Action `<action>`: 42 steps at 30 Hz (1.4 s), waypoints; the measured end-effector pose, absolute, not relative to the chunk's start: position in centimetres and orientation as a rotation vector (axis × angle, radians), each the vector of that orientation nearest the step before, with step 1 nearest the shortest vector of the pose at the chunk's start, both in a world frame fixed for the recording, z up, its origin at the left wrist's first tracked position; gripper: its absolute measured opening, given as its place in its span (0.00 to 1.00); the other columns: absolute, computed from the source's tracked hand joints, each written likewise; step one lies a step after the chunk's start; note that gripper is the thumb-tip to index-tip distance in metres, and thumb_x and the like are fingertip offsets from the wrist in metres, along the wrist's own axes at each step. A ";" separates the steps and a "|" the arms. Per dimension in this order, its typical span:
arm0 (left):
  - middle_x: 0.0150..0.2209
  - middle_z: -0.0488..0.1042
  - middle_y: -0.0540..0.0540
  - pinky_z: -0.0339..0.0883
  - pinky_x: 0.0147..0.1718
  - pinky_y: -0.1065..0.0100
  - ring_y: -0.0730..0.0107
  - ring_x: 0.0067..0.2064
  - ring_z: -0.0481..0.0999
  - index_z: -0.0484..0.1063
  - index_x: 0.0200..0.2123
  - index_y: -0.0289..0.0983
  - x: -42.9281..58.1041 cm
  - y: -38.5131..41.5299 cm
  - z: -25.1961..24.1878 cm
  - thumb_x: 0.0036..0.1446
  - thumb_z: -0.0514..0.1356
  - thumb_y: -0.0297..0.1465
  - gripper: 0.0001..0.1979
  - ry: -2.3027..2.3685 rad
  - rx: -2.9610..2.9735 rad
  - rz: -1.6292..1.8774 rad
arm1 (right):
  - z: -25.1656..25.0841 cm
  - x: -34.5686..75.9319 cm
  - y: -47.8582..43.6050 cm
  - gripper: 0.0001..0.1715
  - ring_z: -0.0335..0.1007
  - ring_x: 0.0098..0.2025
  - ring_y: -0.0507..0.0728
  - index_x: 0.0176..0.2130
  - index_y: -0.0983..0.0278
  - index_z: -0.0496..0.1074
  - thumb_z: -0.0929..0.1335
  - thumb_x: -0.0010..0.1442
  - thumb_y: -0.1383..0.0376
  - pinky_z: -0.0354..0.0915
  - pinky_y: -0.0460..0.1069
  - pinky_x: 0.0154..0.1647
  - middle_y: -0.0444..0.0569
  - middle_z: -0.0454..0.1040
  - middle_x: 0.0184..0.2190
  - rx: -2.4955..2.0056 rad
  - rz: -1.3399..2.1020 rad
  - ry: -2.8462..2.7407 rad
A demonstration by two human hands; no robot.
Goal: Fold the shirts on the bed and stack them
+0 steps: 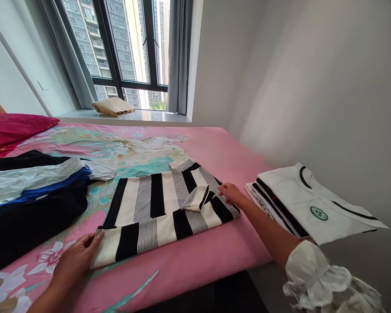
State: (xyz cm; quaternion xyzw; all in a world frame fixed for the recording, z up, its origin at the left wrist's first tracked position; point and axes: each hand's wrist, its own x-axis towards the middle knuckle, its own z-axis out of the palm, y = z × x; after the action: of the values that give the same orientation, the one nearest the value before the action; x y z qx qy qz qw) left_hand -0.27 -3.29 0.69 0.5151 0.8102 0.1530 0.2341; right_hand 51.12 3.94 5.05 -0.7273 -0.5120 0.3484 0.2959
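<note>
A black, white and thinly striped shirt (156, 195) lies on the bed, its near part folded over in a long band. At the band's left end, my left hand (80, 256) pinches the hem corner between thumb and fingers. My right hand (230, 192) reaches across to the shirt's right side, with fingers closed on the cloth near the edge. Part of a sleeve (197, 199) is bunched on top, just left of my right hand. The collar end (182, 163) points to the far side.
Dark, white and blue clothes (52, 187) are heaped on the left. A stack of folded shirts (316, 204) sits at the bed's right edge by the wall. Farther off are a red pillow (16, 130) and a beige folded cloth (113, 106) on the windowsill. The bed sheet (211, 256) is pink.
</note>
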 end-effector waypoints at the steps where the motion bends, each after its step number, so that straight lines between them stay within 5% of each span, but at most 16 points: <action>1: 0.38 0.78 0.49 0.62 0.33 0.67 0.58 0.40 0.74 0.72 0.43 0.44 -0.5 -3.3 0.6 0.49 0.51 0.55 0.27 2.222 1.416 0.417 | 4.3 52.0 2.9 0.16 0.58 0.13 0.43 0.33 0.65 0.66 0.65 0.57 0.54 0.54 0.41 0.12 0.47 0.75 0.32 -1.975 0.931 -1.372; 6: 0.33 0.78 0.46 0.63 0.34 0.65 0.55 0.38 0.75 0.75 0.34 0.40 -1.2 -3.9 0.7 0.47 0.52 0.55 0.27 2.150 1.475 0.411 | 1.3 54.9 -1.9 0.16 0.57 0.13 0.45 0.30 0.65 0.68 0.65 0.54 0.54 0.51 0.41 0.13 0.44 0.72 0.23 -2.114 0.911 -1.405; 11: 0.24 0.75 0.48 0.62 0.30 0.67 0.59 0.32 0.74 0.73 0.24 0.37 -1.0 -5.3 1.5 0.47 0.52 0.54 0.26 2.025 1.498 0.436 | -0.1 55.8 -3.0 0.15 0.66 0.24 0.51 0.31 0.65 0.70 0.65 0.53 0.54 0.54 0.43 0.21 0.46 0.73 0.26 -2.085 0.802 -1.478; 14: 0.24 0.75 0.49 0.61 0.28 0.69 0.61 0.30 0.73 0.74 0.26 0.36 -0.6 -5.9 1.7 0.46 0.53 0.52 0.25 2.014 1.502 0.504 | -0.7 56.0 -2.7 0.17 0.68 0.28 0.54 0.29 0.64 0.71 0.65 0.52 0.53 0.55 0.44 0.24 0.46 0.73 0.25 -2.079 0.758 -1.559; 19: 0.26 0.77 0.50 0.62 0.31 0.69 0.61 0.33 0.75 0.75 0.30 0.38 0.0 -6.5 2.1 0.47 0.55 0.48 0.20 2.040 1.537 0.528 | -1.6 56.1 -2.9 0.20 0.66 0.22 0.52 0.24 0.64 0.67 0.64 0.52 0.49 0.52 0.44 0.20 0.44 0.70 0.18 -2.081 0.742 -1.554; 23: 0.29 0.78 0.48 0.63 0.34 0.67 0.57 0.36 0.77 0.76 0.33 0.38 0.5 -6.4 2.7 0.50 0.53 0.50 0.22 2.072 1.507 0.487 | -1.8 55.5 -3.7 0.19 0.65 0.16 0.50 0.31 0.62 0.65 0.63 0.55 0.49 0.55 0.44 0.17 0.41 0.69 0.17 -1.892 0.997 -1.376; 28: 0.38 0.79 0.43 0.65 0.37 0.62 0.50 0.42 0.76 0.74 0.41 0.38 0.6 -6.2 2.5 0.49 0.55 0.49 0.25 2.089 1.547 0.433 | -2.0 55.1 -4.2 0.14 0.67 0.17 0.52 0.28 0.62 0.60 0.62 0.55 0.54 0.57 0.44 0.18 0.40 0.66 0.15 -1.973 0.945 -1.279; 32: 0.48 0.73 0.37 0.65 0.43 0.55 0.47 0.48 0.73 0.66 0.51 0.36 0.6 -6.7 1.7 0.49 0.54 0.49 0.30 2.272 1.664 0.433 | -1.7 54.7 -4.6 0.08 0.68 0.23 0.52 0.32 0.61 0.64 0.64 0.53 0.59 0.58 0.45 0.24 0.42 0.71 0.22 -2.117 0.658 -1.408; 35: 0.53 0.67 0.32 0.61 0.50 0.51 0.44 0.54 0.67 0.59 0.55 0.31 1.6 -6.7 1.4 0.50 0.54 0.46 0.33 2.332 1.943 0.595 | -0.8 53.5 -5.3 0.07 0.69 0.37 0.57 0.36 0.61 0.66 0.64 0.54 0.64 0.60 0.48 0.33 0.49 0.73 0.35 -2.111 0.202 -1.587; 42: 0.50 0.70 0.41 0.61 0.53 0.57 0.56 0.53 0.68 0.66 0.51 0.41 13.7 -4.2 2.6 0.53 0.56 0.37 0.20 1.651 2.424 0.860 | 0.2 46.4 -7.8 0.11 0.62 0.53 0.59 0.42 0.61 0.68 0.62 0.58 0.68 0.56 0.58 0.56 0.51 0.70 0.46 -1.283 -0.032 -2.088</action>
State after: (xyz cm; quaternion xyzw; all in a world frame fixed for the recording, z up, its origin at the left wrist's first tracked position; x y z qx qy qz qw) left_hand 13.71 -4.21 2.57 0.7924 0.5397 0.2810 0.0425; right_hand 46.37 -7.76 0.19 -0.4927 -0.8016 -0.0122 0.3385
